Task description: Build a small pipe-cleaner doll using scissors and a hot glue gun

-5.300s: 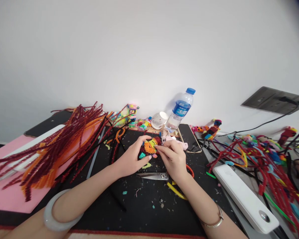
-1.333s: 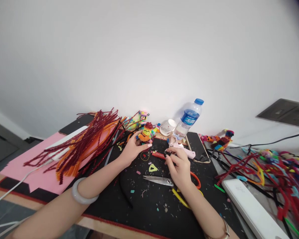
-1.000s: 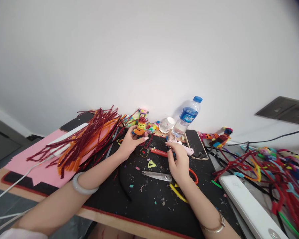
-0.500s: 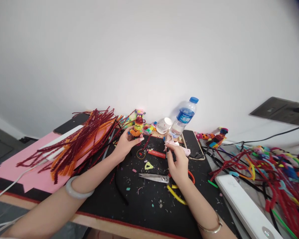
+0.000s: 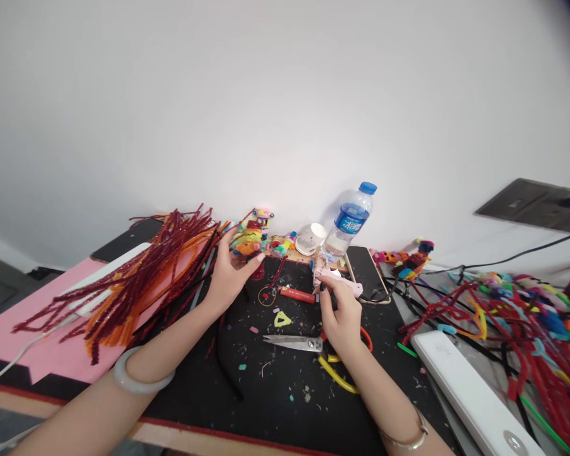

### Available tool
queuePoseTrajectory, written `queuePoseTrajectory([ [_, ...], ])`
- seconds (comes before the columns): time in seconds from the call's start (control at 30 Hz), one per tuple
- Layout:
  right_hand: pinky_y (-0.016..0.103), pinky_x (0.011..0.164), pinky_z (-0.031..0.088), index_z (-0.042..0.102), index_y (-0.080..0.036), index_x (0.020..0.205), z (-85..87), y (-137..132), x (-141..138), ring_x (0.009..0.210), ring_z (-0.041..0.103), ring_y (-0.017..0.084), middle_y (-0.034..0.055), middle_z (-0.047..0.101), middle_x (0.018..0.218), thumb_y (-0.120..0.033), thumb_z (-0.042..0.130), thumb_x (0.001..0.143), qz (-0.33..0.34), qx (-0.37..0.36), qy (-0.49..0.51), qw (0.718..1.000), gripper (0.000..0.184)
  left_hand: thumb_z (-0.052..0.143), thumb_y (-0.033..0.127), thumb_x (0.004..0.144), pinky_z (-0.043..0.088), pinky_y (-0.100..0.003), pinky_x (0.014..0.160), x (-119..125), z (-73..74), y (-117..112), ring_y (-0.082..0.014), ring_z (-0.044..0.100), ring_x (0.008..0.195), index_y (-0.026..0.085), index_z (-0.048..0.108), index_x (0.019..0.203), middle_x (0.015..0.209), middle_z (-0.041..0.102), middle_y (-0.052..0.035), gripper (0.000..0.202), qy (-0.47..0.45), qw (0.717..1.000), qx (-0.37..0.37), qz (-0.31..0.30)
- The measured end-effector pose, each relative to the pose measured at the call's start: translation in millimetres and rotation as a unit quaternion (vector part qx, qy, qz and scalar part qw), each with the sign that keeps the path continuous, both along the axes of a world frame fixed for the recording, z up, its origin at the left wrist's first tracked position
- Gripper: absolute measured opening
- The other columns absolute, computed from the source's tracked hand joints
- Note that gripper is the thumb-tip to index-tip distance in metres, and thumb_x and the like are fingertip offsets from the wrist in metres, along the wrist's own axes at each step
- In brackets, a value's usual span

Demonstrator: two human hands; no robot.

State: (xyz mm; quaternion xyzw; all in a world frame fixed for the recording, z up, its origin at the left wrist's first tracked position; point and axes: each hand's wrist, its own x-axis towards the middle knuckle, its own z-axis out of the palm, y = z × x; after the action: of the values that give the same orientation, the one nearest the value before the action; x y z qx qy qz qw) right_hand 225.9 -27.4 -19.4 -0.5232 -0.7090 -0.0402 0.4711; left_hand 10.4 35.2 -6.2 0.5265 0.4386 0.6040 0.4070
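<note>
My left hand (image 5: 228,273) is closed around a small pipe-cleaner doll (image 5: 251,239) with a yellow face and dark red top, held above the back of the black mat (image 5: 275,405). My right hand (image 5: 341,310) has thumb and forefinger together by the front of a pale pink glue gun (image 5: 349,285); what they pinch, if anything, does not show. Below that hand lie scissors (image 5: 294,342) with orange-red handles, blades to the left. A red lighter (image 5: 297,295) lies just left of my right fingertips. A yellow triangular piece (image 5: 282,319) sits nearer me.
A water bottle (image 5: 350,218) and a tipped paper cup (image 5: 310,239) stand near the wall. Red and orange pipe cleaners (image 5: 137,278) lie over pink sheets (image 5: 9,335) at left. More pipe cleaners (image 5: 517,348) and a white power bank (image 5: 475,392) are at right.
My left hand has shifted slightly left with the doll, which has turned so its face shows less. My right hand stays by the glue gun.
</note>
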Motion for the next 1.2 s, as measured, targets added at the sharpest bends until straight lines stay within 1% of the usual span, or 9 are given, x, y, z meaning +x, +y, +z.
queuePoseTrajectory([
  [0.1, 0.035, 0.077, 0.048, 0.060, -0.018, 0.101, 0.8, 0, 0, 0.090, 0.063, 0.021, 0.0079, 0.069, 0.093, -0.015, 0.044, 0.087, -0.004, -0.003, -0.003, 1.000, 0.021, 0.067, 0.038, 0.072, 0.052, -0.034, 0.080, 0, 1.3, -6, -0.0200, 0.067, 0.084, 0.022, 0.028, 0.136, 0.098, 0.067, -0.0064, 0.076, 0.157, 0.987, -0.020, -0.004],
  [0.17, 0.035, 0.078, 0.048, 0.060, -0.018, 0.102, 0.8, -1, 0, 0.088, 0.064, 0.020, 0.0073, 0.070, 0.092, -0.015, 0.044, 0.087, -0.001, -0.008, -0.002, 1.000, 0.022, 0.064, 0.039, 0.073, 0.052, -0.033, 0.073, -1, 1.9, -7, -0.0202, 0.067, 0.072, 0.021, 0.031, 0.135, 0.079, 0.068, -0.0021, 0.073, 0.265, 0.964, -0.037, 0.014],
  [0.23, 0.035, 0.079, 0.047, 0.060, -0.018, 0.102, 0.6, -1, 1, 0.086, 0.064, 0.020, 0.0062, 0.070, 0.089, -0.016, 0.044, 0.087, 0.001, -0.014, 0.001, 1.000, 0.022, 0.061, 0.040, 0.074, 0.051, -0.033, 0.070, -3, 2.5, -6, -0.0211, 0.066, 0.068, 0.019, 0.035, 0.133, 0.072, 0.067, -0.0016, 0.068, 0.348, 0.936, -0.048, 0.031],
  [0.43, 0.033, 0.074, 0.048, 0.062, -0.018, 0.101, 0.3, 0, 0, 0.080, 0.064, 0.020, 0.0052, 0.070, 0.083, -0.018, 0.044, 0.087, -0.007, -0.028, 0.004, 1.000, 0.022, 0.056, 0.039, 0.077, 0.050, -0.034, 0.079, -8, 3.2, -2, -0.0269, 0.066, 0.092, 0.016, 0.044, 0.124, 0.098, 0.068, -0.0123, 0.053, 0.477, 0.877, -0.052, 0.014],
  [0.7, 0.031, 0.071, 0.046, 0.062, -0.018, 0.100, 2.3, -2, -2, 0.073, 0.061, 0.018, 0.0028, 0.068, 0.075, -0.017, 0.045, 0.086, 0.001, -0.045, 0.012, 0.999, 0.022, 0.048, 0.055, 0.081, 0.048, -0.040, 0.081, -10, 2.1, -7, -0.0321, 0.064, 0.097, 0.017, 0.035, 0.133, 0.104, 0.066, -0.0174, 0.066, 0.555, 0.830, -0.051, 0.022],
  [0.93, 0.032, 0.072, 0.046, 0.061, -0.018, 0.101, 2.6, -2, -2, 0.072, 0.061, 0.018, 0.0034, 0.069, 0.077, -0.017, 0.044, 0.087, 0.007, -0.042, 0.020, 0.999, 0.022, 0.061, 0.055, 0.071, 0.043, -0.045, 0.092, -31, 17.4, -15, -0.0355, 0.052, 0.113, 0.016, 0.038, 0.135, 0.126, 0.053, -0.0186, 0.078, 0.568, 0.822, -0.014, 0.036],
  [1.0, 0.032, 0.073, 0.046, 0.061, -0.018, 0.102, 2.0, -2, -2, 0.073, 0.061, 0.018, 0.0032, 0.069, 0.077, -0.017, 0.044, 0.087, 0.010, -0.043, 0.019, 0.999, 0.023, 0.062, 0.047, 0.072, 0.042, -0.042, 0.094, -42, 23.6, -18, -0.0316, 0.052, 0.113, 0.020, 0.045, 0.131, 0.127, 0.053, -0.0142, 0.068, 0.555, 0.832, 0.005, 0.002],
  [1.1, 0.032, 0.073, 0.046, 0.061, -0.018, 0.102, 1.4, -2, -2, 0.072, 0.061, 0.018, 0.0029, 0.068, 0.076, -0.017, 0.043, 0.087, 0.011, -0.044, 0.020, 0.999, 0.024, 0.053, 0.041, 0.080, 0.045, -0.036, 0.088, -56, 34.2, -23, -0.0244, 0.059, 0.098, 0.023, 0.066, 0.102, 0.111, 0.063, -0.0071, 0.032, 0.512, 0.854, 0.023, -0.086],
  [1.2, 0.032, 0.073, 0.046, 0.061, -0.019, 0.102, 0.2, -1, -1, 0.072, 0.061, 0.018, 0.0029, 0.068, 0.075, -0.017, 0.044, 0.086, 0.008, -0.052, 0.028, 0.998, 0.024, 0.048, 0.038, 0.083, 0.044, -0.031, 0.082, -62, 43.7, -25, -0.0218, 0.060, 0.090, 0.021, 0.068, 0.087, 0.097, 0.068, -0.0052, 0.026, 0.455, 0.886, 0.023, -0.086],
])
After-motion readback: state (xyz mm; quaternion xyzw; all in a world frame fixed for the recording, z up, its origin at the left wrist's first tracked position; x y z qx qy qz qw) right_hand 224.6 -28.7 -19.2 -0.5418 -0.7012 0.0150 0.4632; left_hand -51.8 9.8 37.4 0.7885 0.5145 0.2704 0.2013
